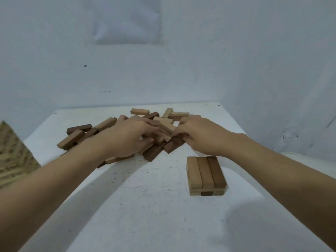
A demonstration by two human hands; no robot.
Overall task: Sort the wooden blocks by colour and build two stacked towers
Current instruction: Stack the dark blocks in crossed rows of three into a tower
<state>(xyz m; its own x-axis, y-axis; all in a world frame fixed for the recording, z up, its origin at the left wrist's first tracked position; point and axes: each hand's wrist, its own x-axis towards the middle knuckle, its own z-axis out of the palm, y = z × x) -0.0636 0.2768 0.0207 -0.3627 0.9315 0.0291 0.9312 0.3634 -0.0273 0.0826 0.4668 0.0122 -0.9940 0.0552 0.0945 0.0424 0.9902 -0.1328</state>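
Mostly, piled blocks (pixel 164 126) hide both hands' (pixel 125 137) (pixel 201 135) fingers (pixel 179 132).

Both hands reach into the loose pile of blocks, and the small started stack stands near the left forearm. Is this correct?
Not quite. The head view shows the small stack near the right forearm, not the left. The rest holds: the left hand and the right hand both reach into the loose pile of blocks.
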